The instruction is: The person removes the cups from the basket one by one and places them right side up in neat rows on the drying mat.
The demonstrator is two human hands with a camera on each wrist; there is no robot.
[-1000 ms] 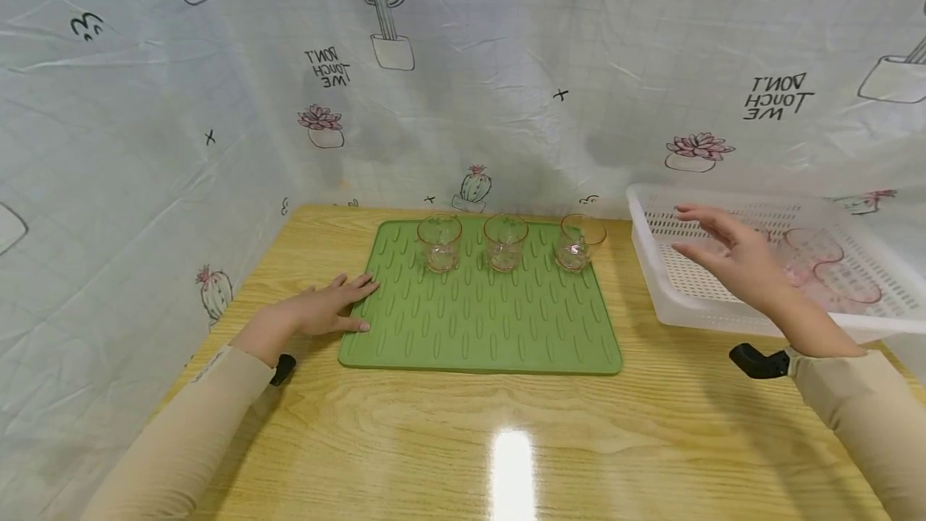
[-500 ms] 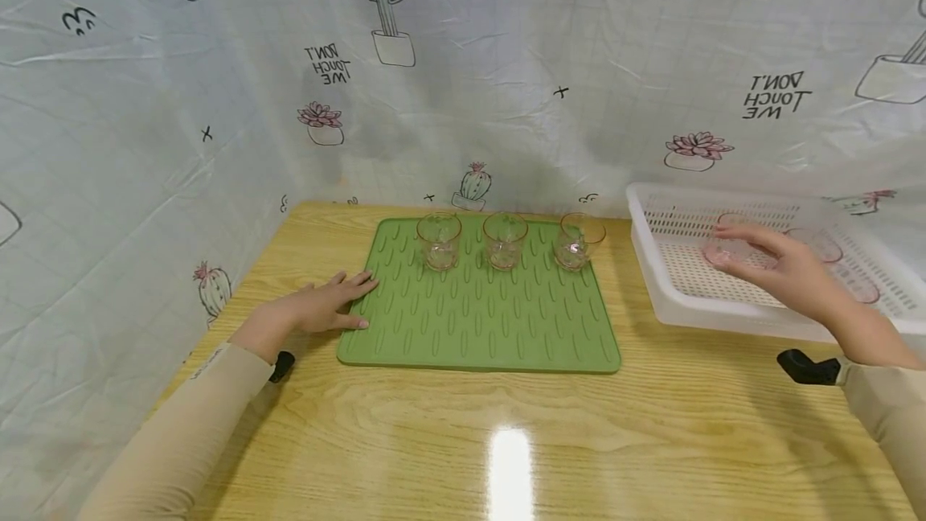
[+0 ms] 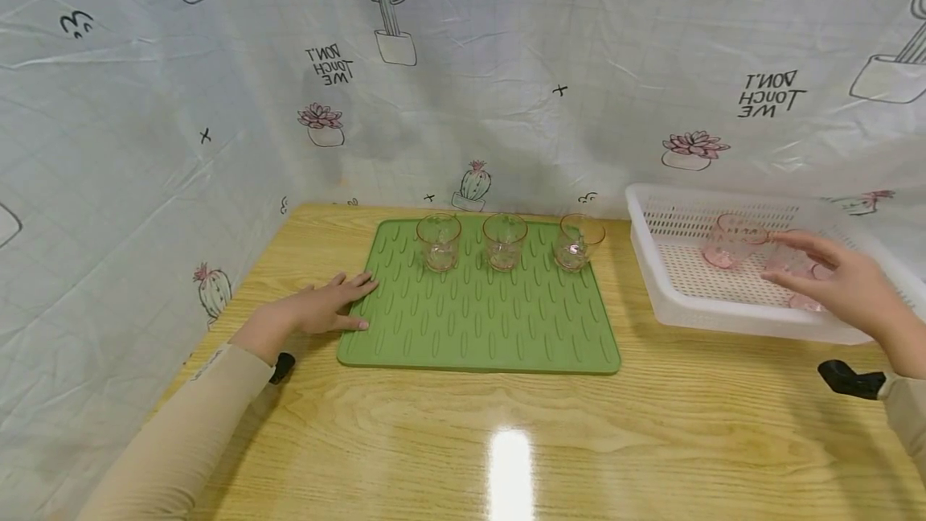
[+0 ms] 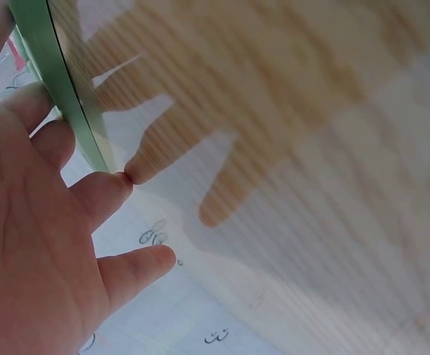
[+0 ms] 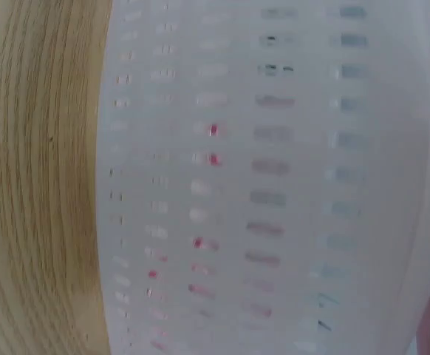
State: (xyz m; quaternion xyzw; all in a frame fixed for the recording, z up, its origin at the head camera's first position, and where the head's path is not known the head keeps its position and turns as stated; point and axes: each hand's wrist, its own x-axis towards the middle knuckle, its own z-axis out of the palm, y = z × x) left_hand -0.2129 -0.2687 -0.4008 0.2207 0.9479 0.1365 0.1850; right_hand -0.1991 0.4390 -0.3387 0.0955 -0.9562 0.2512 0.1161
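My left hand (image 3: 318, 310) rests with fingers spread on the left edge of the green ridged mat (image 3: 481, 320). In the left wrist view its fingers (image 4: 145, 266) lie beside the mat's rim. Three clear glasses with reddish rims stand in a row at the back of the mat: a left glass (image 3: 440, 244), a middle glass (image 3: 505, 244) and a right glass (image 3: 575, 248). Over the white basket (image 3: 694, 308) is my right hand (image 3: 850, 280), thumb and fingers apart, close to pinkish glasses. One pinkish glass (image 3: 731, 244) stands left of it; others are partly hidden behind the hand.
The wooden table (image 3: 405, 441) carries the mat and basket. A patterned plastic sheet (image 3: 506, 63) hangs behind and at the left. In the right wrist view the basket's slotted wall (image 5: 274, 192) fills most of the frame.
My right hand has moved rightward over the basket, away from the mat, uncovering one pinkish glass inside. The left hand and the three glasses on the mat stay put.
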